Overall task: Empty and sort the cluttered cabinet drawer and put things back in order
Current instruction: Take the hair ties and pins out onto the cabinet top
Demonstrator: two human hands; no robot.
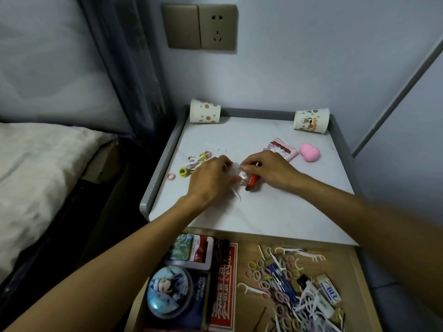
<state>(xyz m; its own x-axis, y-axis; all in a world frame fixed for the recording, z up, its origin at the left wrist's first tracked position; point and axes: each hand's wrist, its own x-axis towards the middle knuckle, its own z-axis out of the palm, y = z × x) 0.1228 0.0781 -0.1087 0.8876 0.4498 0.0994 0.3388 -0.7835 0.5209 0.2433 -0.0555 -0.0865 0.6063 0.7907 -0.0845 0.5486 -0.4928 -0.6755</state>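
- Fingertips first: the left hand and the right hand meet in the middle of the cabinet top. Both sets of fingers are curled in, pinching a crumpled clear packet between them.
- A thin stick with a dark tip pokes out by the right fingers. What it is, I cannot tell.
- Just under the right hand lies a red lighter, right beside the packet. Its long axis runs roughly front to back, with the dark end pointing at the near edge.
- The packet itself is too scrunched to show a long axis; white strands trail from it toward the near edge.
- Moving outward, hair ties are heaped by the left edge, while a pink tissue pack and a pink sponge sit toward the right edge. A paper cup lies on its side in the back left corner, and another lies in the back right.
- The drawer stands open below the near edge and is loaded: a round tin, a red envelope, floss picks, more ties, pens and an eraser.
- My read is that it's early days — only a handful of things are out, and most of the emptying, the sorting and the putting back all remain.
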